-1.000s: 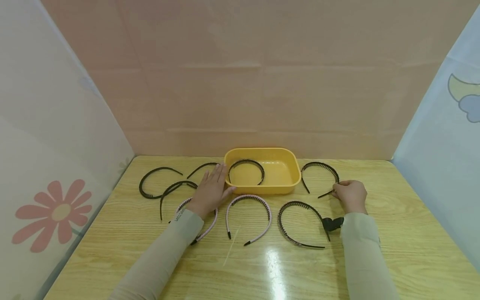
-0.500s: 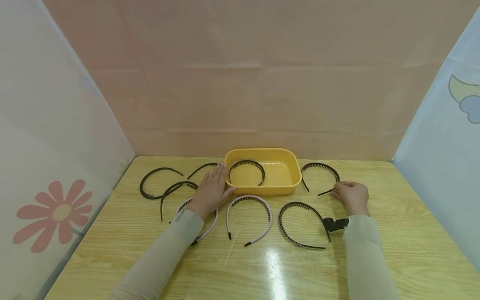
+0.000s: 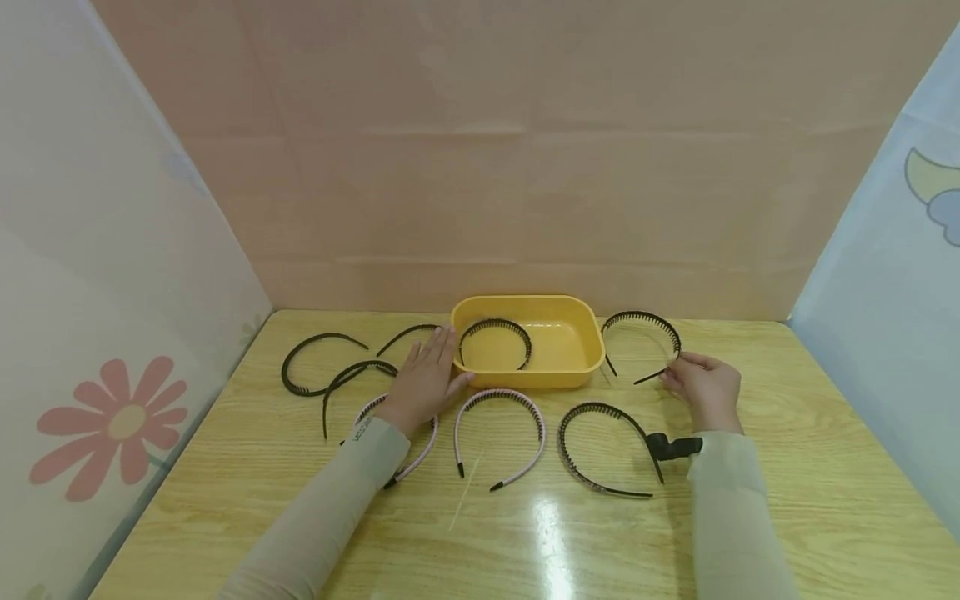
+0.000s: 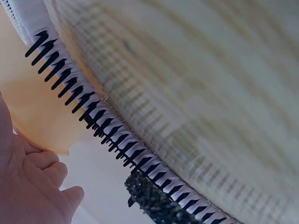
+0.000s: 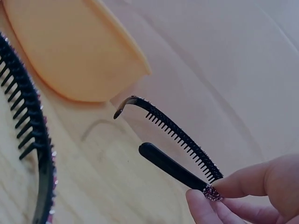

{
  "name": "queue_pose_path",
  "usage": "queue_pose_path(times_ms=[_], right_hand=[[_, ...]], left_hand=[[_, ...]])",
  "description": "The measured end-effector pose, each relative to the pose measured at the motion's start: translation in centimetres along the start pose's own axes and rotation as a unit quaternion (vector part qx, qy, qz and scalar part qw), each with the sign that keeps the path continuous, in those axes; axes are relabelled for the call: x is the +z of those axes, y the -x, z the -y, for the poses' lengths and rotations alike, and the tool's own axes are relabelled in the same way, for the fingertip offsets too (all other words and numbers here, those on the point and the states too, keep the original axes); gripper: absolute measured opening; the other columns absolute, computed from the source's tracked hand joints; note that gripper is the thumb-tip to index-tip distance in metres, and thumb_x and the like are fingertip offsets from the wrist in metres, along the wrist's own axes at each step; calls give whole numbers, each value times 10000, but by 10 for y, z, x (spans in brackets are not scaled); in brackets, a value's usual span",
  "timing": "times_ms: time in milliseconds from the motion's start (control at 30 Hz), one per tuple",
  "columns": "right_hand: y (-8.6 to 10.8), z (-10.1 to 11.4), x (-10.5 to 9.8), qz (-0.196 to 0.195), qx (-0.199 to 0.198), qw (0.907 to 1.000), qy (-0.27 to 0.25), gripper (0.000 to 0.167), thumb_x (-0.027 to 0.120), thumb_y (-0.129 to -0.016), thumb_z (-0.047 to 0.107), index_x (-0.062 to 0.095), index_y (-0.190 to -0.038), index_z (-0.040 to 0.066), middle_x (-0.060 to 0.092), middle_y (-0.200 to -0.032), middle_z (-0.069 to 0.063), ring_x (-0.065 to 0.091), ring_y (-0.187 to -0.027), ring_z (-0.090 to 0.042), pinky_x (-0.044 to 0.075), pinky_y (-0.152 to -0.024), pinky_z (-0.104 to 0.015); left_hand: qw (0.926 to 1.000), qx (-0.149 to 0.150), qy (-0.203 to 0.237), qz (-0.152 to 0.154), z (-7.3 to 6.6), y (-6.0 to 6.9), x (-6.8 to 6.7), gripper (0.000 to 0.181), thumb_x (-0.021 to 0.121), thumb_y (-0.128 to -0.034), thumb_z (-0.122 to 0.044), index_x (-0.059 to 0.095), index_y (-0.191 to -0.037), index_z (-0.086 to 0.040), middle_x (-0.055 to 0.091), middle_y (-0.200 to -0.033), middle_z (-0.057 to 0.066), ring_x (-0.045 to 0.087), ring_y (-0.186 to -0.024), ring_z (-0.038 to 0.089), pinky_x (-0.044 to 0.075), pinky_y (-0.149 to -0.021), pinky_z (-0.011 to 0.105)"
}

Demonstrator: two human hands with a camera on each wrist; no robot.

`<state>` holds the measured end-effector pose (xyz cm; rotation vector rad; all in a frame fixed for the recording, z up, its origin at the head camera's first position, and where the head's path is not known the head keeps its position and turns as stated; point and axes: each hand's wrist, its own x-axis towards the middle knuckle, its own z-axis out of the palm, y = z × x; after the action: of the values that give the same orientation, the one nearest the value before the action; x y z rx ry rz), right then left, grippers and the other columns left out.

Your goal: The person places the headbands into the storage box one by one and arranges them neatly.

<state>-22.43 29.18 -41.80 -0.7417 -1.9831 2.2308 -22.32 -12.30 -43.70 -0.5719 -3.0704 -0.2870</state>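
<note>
With its thumb and fingertips, my right hand [image 3: 705, 390] pinches one side of a black toothed headband [image 3: 641, 316], right of the yellow basin [image 3: 525, 381]. In the right wrist view the headband's glittery outer face [image 5: 213, 192] shows at the pinch, and its shadow lies apart from it on the table. My left hand [image 3: 422, 382] rests its straight fingers against the basin's left side. Another black headband [image 3: 495, 322] sits inside the basin. Close to the left wrist camera are a lavender headband [image 4: 117, 133] with black teeth and part of a glittery black one [image 4: 159, 200].
A second lavender headband [image 3: 498, 393] and a black glittery one [image 3: 592, 407] lie in front of the basin. Several black headbands [image 3: 288, 367] lie at the left, some overlapping. A peach cloth wall [image 3: 525, 208] stands behind the wooden table [image 3: 600, 550].
My right hand has lifted the black headband slightly off the table, with its arch rising toward the back. The left hand has stayed at the basin.
</note>
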Motion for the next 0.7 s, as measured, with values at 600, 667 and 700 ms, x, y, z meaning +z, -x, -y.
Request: queue_pose_path(times_ms=[600,667,700], right_hand=[[18,30,8,-103,-401,9920,-1192,183,656,-938,-55,655,-1059,82,670,-957,0,704,-771,-113,603,-763,-242],[21,33,10,-9,-492,9912,-1228,189,663,-938,-49,654,-1087,68,664,-974,-12,704,-774,-117,603,-760,-241],[22,34,11,35,-524,9905,-1272,206,666,-936,-51,652,-1109,60,662,-985,-19,703,-780,-122,603,-759,-242]], left_hand=[[10000,-13,83,36,-4,3,-6,844,339,-1066,-571,53,-1620,-1,60,-1682,169,53,-1556,292,92,-1245,527],[10000,-16,85,41,-5,3,-7,844,341,-1067,-569,54,-1619,2,75,-1682,178,61,-1555,296,97,-1244,530],[10000,-21,79,52,-5,3,-8,844,340,-1067,-569,53,-1619,1,78,-1682,179,61,-1555,296,97,-1244,529]])
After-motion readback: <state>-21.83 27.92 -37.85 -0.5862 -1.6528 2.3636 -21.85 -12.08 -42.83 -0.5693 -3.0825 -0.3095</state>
